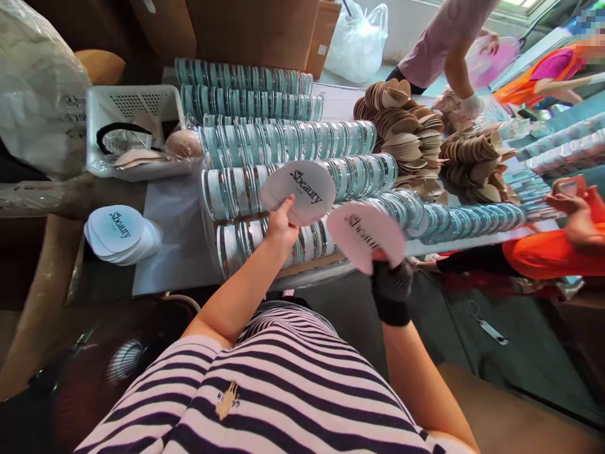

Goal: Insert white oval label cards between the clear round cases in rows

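My bare left hand [283,222] grips a small stack of round white printed cards [302,189], thumb on top, over the rows of clear round containers [288,139]. To its right my right hand [391,280], in a dark glove with bare fingertips, pinches one round printed card [362,236] by its lower edge. That card is slightly blurred and looks pinkish. Both cards carry dark lettering. Below the cards, the nearest row of clear containers is partly covered. At the table's left end lies a pile of similar round cards [120,233].
A white plastic basket [135,98] holds a black band and beige pieces. Stacks of brown and beige rounded pieces [401,139] stand at the right. Cardboard boxes [255,31] line the back. Co-workers' arms [458,69] reach in at the far right, near an orange sleeve [534,255].
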Demonstrator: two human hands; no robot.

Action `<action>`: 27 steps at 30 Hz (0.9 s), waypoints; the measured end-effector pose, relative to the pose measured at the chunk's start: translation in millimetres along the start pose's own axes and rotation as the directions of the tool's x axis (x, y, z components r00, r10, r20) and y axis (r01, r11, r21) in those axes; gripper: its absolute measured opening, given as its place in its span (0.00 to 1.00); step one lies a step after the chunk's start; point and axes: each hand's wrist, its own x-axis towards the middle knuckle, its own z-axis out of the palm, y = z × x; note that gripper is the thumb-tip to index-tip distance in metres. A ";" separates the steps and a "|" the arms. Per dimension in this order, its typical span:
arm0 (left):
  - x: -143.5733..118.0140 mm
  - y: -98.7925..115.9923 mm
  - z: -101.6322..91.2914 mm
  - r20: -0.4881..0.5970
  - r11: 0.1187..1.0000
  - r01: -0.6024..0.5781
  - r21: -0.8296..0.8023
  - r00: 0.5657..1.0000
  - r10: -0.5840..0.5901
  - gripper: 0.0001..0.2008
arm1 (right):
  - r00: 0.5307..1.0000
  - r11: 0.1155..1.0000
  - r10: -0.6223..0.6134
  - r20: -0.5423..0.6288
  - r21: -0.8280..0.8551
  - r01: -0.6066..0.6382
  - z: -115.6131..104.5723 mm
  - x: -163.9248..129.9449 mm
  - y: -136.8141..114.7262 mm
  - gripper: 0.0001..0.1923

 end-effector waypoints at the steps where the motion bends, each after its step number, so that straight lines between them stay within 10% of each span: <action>1: 3.5 4.5 0.1 -0.008 1.000 -0.015 -0.007 1.000 0.014 0.17 | 0.996 0.994 -0.022 0.089 -0.103 0.031 -2.4 -18.3 5.3 0.26; 6: 14.9 9.7 -5.9 -0.059 0.999 -0.038 0.031 0.997 0.040 0.18 | 0.918 0.924 -0.063 0.390 -0.325 0.202 13.1 -73.0 4.7 0.23; 14: 18.4 6.5 -9.6 -0.055 0.999 -0.028 0.035 0.998 0.030 0.18 | 0.882 0.846 -0.022 0.470 -0.461 0.267 10.4 -67.0 -15.1 0.24; 21: 20.9 1.6 -13.1 0.006 0.997 -0.078 0.022 0.997 0.078 0.19 | 0.821 0.832 0.035 0.570 -0.472 0.292 80.9 -38.9 -23.5 0.21; 27: 17.6 1.0 -14.9 0.041 0.997 -0.070 0.017 0.997 0.069 0.18 | 0.882 0.880 -0.058 0.468 -0.394 0.267 79.7 -32.2 -21.8 0.21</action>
